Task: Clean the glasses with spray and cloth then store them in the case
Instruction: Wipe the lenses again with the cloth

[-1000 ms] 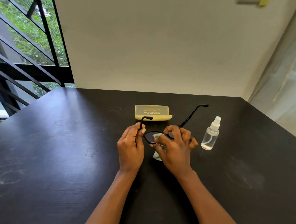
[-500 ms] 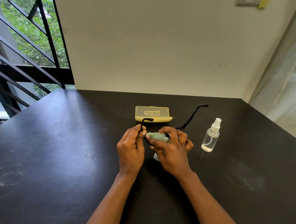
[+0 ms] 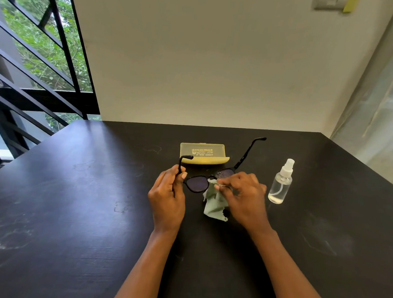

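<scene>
Black-framed glasses (image 3: 197,183) with dark lenses are held just above the black table (image 3: 72,210), temples unfolded and pointing away from me. My left hand (image 3: 167,197) pinches the left temple near the hinge. My right hand (image 3: 243,195) grips a pale green cloth (image 3: 214,204) at the bridge and right lens; the cloth's loose end hangs down toward the table. The right lens is partly hidden behind my fingers. A yellow glasses case (image 3: 203,153) lies closed behind the glasses. A clear spray bottle (image 3: 281,182) stands upright to the right of my right hand.
A cream wall rises right behind the table's far edge. A black metal railing (image 3: 33,92) with greenery beyond it stands at the left. A translucent curtain (image 3: 377,102) hangs at the right.
My right hand has pulled the cloth off the left lens and shifted right to the bridge and right lens. The left lens is now uncovered. My left hand keeps its hold.
</scene>
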